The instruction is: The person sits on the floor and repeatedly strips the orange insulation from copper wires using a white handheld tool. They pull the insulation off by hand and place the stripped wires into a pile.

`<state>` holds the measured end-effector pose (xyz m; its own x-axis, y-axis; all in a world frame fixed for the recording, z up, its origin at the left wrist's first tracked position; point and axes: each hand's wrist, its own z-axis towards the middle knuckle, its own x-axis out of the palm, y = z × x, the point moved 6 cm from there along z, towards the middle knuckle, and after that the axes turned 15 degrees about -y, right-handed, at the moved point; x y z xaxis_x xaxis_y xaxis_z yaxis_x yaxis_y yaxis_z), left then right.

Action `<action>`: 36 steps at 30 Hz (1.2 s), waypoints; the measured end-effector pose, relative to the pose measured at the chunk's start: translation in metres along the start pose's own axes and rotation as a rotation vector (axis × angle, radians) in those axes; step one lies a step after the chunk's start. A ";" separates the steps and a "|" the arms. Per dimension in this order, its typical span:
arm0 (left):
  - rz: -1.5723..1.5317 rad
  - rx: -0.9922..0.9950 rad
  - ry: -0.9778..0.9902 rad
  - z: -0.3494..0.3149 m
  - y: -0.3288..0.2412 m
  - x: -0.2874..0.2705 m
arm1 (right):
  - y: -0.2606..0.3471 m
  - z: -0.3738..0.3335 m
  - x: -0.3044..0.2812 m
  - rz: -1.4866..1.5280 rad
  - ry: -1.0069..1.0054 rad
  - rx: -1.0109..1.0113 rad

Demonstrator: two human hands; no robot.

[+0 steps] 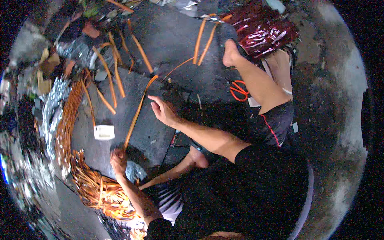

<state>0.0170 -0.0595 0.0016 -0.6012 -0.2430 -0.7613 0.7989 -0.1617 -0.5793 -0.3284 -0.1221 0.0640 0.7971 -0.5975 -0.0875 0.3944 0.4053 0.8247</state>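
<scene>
A long, narrow orange-brown strip [138, 114] stretches slantwise over the dark floor mat. Its near end runs into my left hand [119, 161], whose fingers are closed around it. Further right, my right hand [165, 112] hovers beside the strip's upper half, fingers extended and apart, with nothing in them. A thin curved orange strand [178, 68] lies just beyond that strip's far end. Shorter orange strips [118, 80] are scattered to the left, and a pair of strips [206, 42] lies side by side near my foot. The exact grip of my left fingers is partly hidden.
A tangled heap of orange strips [102, 194] lies at the lower left, below a long bundle [69, 124]. A white label card [104, 132] rests nearby. Orange-handled scissors [239, 91] lie by my leg. Dark red shiny sheeting [266, 32] is at the back right.
</scene>
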 end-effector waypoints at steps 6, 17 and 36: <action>-0.064 -0.083 0.097 0.012 -0.010 0.006 | -0.039 0.014 -0.031 -0.209 -0.164 0.210; 0.023 -0.102 0.291 0.006 -0.011 -0.021 | -0.067 0.008 -0.023 -0.186 -0.265 0.325; -0.108 -0.037 0.036 -0.002 -0.043 -0.004 | -0.082 0.013 -0.028 0.003 -0.239 0.474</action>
<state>-0.0148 -0.0496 0.0292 -0.6847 -0.1918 -0.7031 0.7284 -0.1497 -0.6686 -0.3887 -0.1471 0.0061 0.6496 -0.7603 -0.0006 0.0982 0.0832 0.9917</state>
